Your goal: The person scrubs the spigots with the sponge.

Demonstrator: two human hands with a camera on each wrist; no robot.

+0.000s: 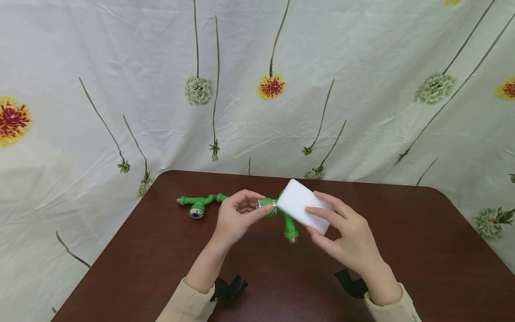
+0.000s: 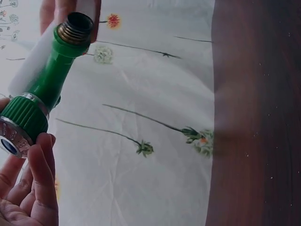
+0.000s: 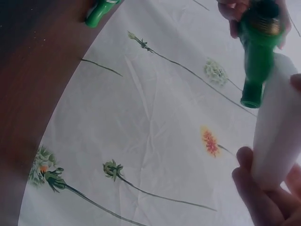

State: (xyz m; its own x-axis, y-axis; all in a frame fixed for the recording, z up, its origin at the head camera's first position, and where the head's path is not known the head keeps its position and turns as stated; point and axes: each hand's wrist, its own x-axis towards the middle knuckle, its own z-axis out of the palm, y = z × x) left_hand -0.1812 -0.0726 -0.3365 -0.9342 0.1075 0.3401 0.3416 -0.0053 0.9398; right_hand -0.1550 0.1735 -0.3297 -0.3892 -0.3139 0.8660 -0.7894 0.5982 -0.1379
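My left hand [image 1: 237, 217] grips a green faucet [image 1: 289, 227] by its ribbed knob, holding it above the table. A brass-coloured threaded end [image 2: 75, 30] shows on this faucet in the left wrist view. Between the fingers and thumb of my right hand [image 1: 352, 235] is a white sponge [image 1: 301, 201], a flat block with rounded corners. The sponge lies against or just in front of the faucet's body and covers part of it; the head view does not settle whether they touch. In the right wrist view, the sponge [image 3: 278, 136] stands beside the green pipe.
Another green faucet [image 1: 197, 202], with a silver-rimmed blue-centred knob, lies on the dark red-brown table [image 1: 402, 241] at the back left. My left hand hides its right end. Behind the table hangs a white flowered cloth [image 1: 241, 116]. Black curved pieces [image 1: 231, 288] show near both wrists.
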